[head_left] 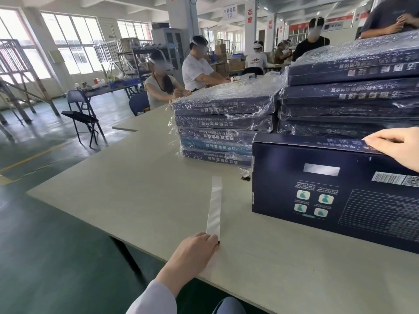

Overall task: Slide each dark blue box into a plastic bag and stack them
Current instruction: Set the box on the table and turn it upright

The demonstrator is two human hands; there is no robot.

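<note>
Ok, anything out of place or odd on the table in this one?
Mostly tidy. In the left stack of bagged boxes, the fourth box down looks lighter blue than the rest. A small dark scrap lies by the unbagged box.

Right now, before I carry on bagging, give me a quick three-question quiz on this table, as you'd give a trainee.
1. True or false: the box that the right hand grips by its top edge is already in a plastic bag.
2. What does the left hand pinch near the table edge? A) a white strip B) scissors C) a roll of tape
3. Fill in: the left stack of bagged boxes holds ___ boxes.
Key: 1 false; 2 A; 3 five.
</note>
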